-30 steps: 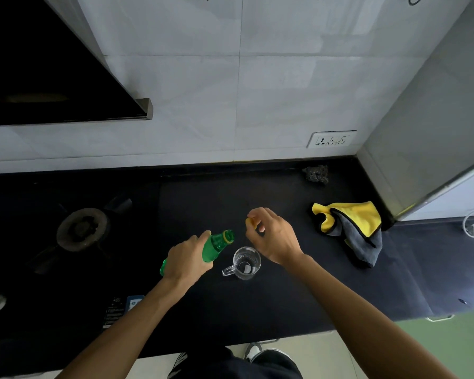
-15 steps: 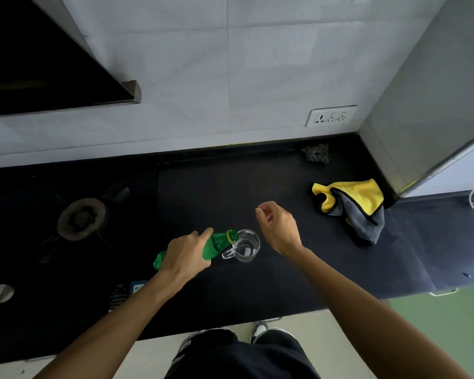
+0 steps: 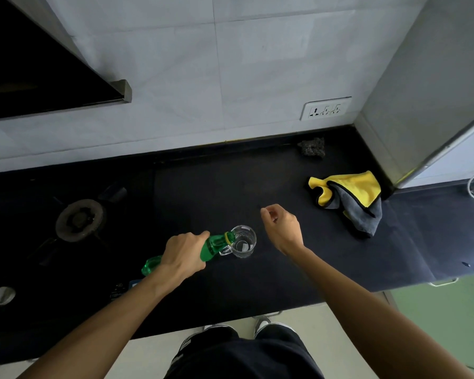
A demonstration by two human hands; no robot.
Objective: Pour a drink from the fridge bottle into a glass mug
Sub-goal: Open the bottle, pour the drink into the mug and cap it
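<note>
On the black counter (image 3: 257,283), a green bottle (image 3: 214,246) tips over a glass mug (image 3: 244,242).
The left hand (image 3: 182,254) grips the bottle, its mouth at the mug's rim; the right hand (image 3: 282,228) hovers beside, fingers curled, hold unclear.

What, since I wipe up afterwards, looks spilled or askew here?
No spill shows on the black counter. The left hand holds the green bottle tilted, mouth over the glass mug, as pouring needs. Only the yellow-grey cloth lies crumpled at right.
</note>
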